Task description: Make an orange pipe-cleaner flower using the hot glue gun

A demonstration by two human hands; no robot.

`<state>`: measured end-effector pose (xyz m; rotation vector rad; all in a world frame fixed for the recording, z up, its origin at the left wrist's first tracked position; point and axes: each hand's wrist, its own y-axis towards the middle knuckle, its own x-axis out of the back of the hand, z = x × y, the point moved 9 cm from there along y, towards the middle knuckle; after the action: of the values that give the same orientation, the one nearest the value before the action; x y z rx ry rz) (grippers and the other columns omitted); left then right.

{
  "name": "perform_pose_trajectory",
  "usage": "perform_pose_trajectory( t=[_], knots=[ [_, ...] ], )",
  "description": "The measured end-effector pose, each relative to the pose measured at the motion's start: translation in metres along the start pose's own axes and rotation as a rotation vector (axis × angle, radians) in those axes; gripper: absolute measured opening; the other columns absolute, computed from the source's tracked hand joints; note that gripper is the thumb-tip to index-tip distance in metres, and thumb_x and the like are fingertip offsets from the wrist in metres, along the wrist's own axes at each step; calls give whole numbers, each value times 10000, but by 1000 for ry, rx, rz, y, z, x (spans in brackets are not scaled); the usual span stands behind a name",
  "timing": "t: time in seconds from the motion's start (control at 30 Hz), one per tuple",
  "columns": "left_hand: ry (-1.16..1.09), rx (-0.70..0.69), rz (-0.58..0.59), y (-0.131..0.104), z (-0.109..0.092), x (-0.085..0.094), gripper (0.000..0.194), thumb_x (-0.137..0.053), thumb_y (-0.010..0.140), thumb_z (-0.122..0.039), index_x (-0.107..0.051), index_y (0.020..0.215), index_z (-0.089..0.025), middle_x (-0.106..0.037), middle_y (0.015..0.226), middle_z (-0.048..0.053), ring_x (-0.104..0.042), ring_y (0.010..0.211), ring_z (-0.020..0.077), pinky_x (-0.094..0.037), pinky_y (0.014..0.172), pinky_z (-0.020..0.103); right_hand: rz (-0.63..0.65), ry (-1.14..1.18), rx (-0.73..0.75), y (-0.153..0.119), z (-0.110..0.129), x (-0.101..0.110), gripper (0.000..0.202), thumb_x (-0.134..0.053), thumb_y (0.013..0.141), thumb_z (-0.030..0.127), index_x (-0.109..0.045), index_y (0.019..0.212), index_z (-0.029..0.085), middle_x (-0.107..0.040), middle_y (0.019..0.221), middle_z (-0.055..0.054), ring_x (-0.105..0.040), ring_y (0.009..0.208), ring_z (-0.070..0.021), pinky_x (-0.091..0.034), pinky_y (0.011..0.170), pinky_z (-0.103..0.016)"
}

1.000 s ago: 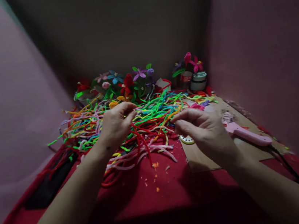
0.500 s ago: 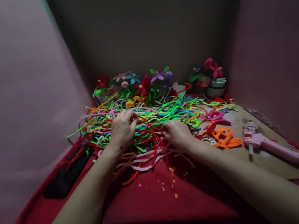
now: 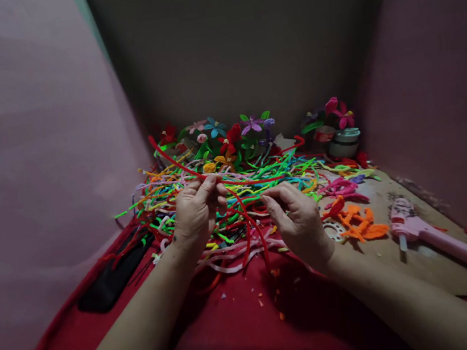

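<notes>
My left hand [image 3: 197,211] is raised over a heap of coloured pipe cleaners [image 3: 260,180] and pinches a red pipe cleaner [image 3: 171,159]. That stem runs up and left from my fingers, and red strands loop down between my hands. My right hand [image 3: 297,218] hovers a little to the right with fingers curled. It seems to pinch a red strand, but the grip is hard to make out. The heap lies on a red cloth [image 3: 243,317].
Finished pipe-cleaner flowers [image 3: 228,135] stand along the back, with a jar [image 3: 343,143] and more flowers at the back right. An orange pipe-cleaner piece [image 3: 358,224] and a pink glue gun [image 3: 435,234] lie on cardboard [image 3: 404,267] at right. A black object [image 3: 109,277] lies at left.
Both hands have lifted out of the heap. My left hand now holds a red pipe cleaner up above the pile. The view has shifted slightly.
</notes>
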<state>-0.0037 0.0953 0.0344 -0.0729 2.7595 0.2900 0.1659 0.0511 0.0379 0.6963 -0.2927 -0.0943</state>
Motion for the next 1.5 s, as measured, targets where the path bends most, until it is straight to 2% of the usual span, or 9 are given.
perform_pose_trajectory(
  t=[0.13, 0.27, 0.37, 0.5, 0.77, 1.1, 1.33, 1.43, 1.5],
  knots=[
    [14, 14, 108, -10, 10, -18, 171, -660, 703, -279, -602, 765, -130, -596, 583, -25, -508, 421, 60, -391, 385, 173, 249, 607, -477, -8, -26, -35, 298, -493, 818, 441, -604, 824, 165, -579, 621, -1, -473, 431, -84, -377, 421, -226],
    [118, 157, 278, -21, 40, -38, 184, -633, 745, -301, -606, 780, -122, -610, 588, -3, -509, 414, 61, -386, 377, 169, 85, 882, -565, -3, -41, -31, 237, -618, 738, 365, -635, 844, 152, -605, 614, 13, -488, 449, -59, -372, 420, -181],
    [49, 199, 201, -16, 45, -30, 167, -663, 719, -266, -595, 806, -141, -546, 523, -49, -452, 378, 38, -351, 360, 150, 19, 906, -600, -1, -53, -26, 195, -640, 708, 322, -637, 723, 128, -619, 557, -5, -494, 412, -63, -365, 388, -173],
    [-46, 155, 57, -7, 36, -13, 145, -696, 666, -178, -588, 750, -130, -559, 567, -48, -490, 428, 34, -398, 413, 147, 52, 923, -559, 2, -53, -25, 200, -648, 691, 324, -627, 681, 126, -638, 564, -24, -544, 436, -83, -397, 396, -175],
    [185, 98, 309, -22, 34, -41, 135, -630, 729, -201, -638, 831, -114, -631, 612, 16, -575, 507, 94, -479, 491, 196, 157, 693, -603, -8, -53, -27, 248, -616, 731, 368, -652, 778, 128, -605, 575, 2, -476, 399, -52, -320, 364, -164],
    [168, 183, 247, -22, 43, -37, 281, -660, 712, -265, -599, 953, -134, -631, 687, 4, -586, 530, 86, -506, 525, 209, 195, 542, -605, -10, -49, -29, 267, -619, 715, 377, -661, 694, 114, -539, 489, 24, -396, 376, -42, -272, 377, -185],
    [235, 196, 232, -21, 47, -34, 190, -688, 681, -279, -659, 754, -107, -623, 586, 0, -535, 445, 60, -459, 473, 178, 287, 449, -568, -12, -46, -31, 269, -612, 728, 347, -668, 630, 104, -536, 487, 14, -375, 393, -44, -253, 387, -193],
    [231, 214, 235, -20, 47, -32, 178, -685, 683, -276, -647, 679, -102, -602, 538, -5, -530, 440, 67, -459, 483, 191, 360, 579, -598, -13, -49, -37, 267, -605, 748, 343, -677, 671, 97, -556, 508, 2, -418, 401, -54, -288, 392, -188],
    [215, 218, 243, -19, 45, -31, 195, -673, 697, -287, -639, 660, -99, -590, 519, -5, -535, 444, 76, -461, 489, 203, 459, 761, -728, -21, -53, -47, 277, -568, 780, 348, -679, 761, 95, -609, 576, -30, -508, 443, -88, -340, 401, -192]
  ],
)
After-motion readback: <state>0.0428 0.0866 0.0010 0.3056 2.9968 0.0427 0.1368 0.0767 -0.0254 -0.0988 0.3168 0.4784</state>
